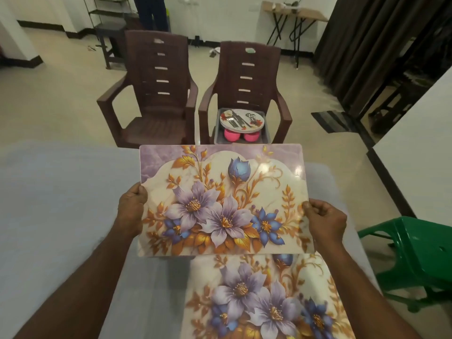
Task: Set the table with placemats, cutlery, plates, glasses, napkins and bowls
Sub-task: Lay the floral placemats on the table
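While both hands grip it: the floral placemat (221,200) is held above the pale table (61,204), tilted toward the camera, printed side up.
Left hand (130,211): fingers curled round the mat's left short edge, thumb tip lying on the printed face, the other fingers hidden beneath.
Right hand (326,220): fingers bent and closed on the mat's right short edge, knuckles showing just beside the gold leaf print.
Second placemat (266,299): same flower pattern, lying flat on the table below the held one, its far edge hidden behind the held mat's near edge.
Grey tub (267,137): sits on the seat of the right brown chair (247,77), beyond the table's far edge.
Tub contents: a stack of white plates (242,121) rests across the top with cutlery (236,118) lying on it; two pink bowls (241,136) show underneath the plates.
Left brown chair (156,89): stands beside the right one.
Green stool (415,263): stands on the floor to the right of the table.
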